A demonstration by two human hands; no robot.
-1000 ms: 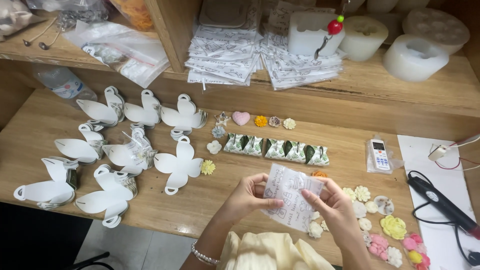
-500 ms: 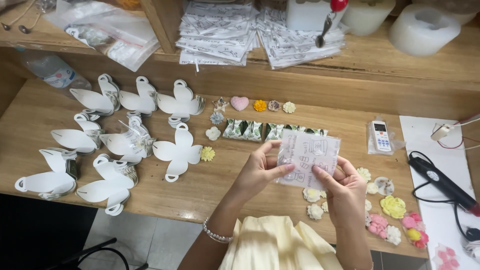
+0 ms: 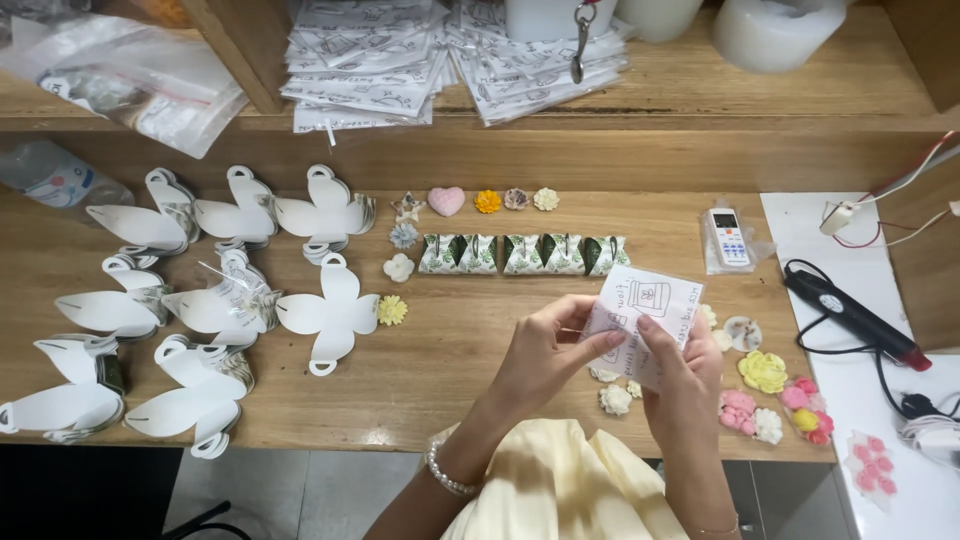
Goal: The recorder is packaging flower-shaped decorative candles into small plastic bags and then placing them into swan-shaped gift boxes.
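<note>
Head view: left hand (image 3: 545, 350) and right hand (image 3: 680, 370) both pinch a small printed paper sheet (image 3: 645, 315), lifted above the desk's (image 3: 450, 370) front edge, tilted up so its print can be seen.

Wooden bench (image 3: 450, 370) across the frame, with a raised wooden shelf (image 3: 700, 90) along the top. On the bench, left half: stacks of white die-cut card blanks (image 3: 330, 312). Centre: row of leaf-printed small boxes (image 3: 522, 254), above it a pink heart (image 3: 446, 200) and small flower shapes (image 3: 488, 201). Right: remote control (image 3: 729, 238), more coloured flowers (image 3: 763, 371), white mat (image 3: 880, 420) bearing a black corded tool (image 3: 850, 315). On the shelf: printed sheet stacks (image 3: 365, 65), plastic bags (image 3: 130, 75).
</note>
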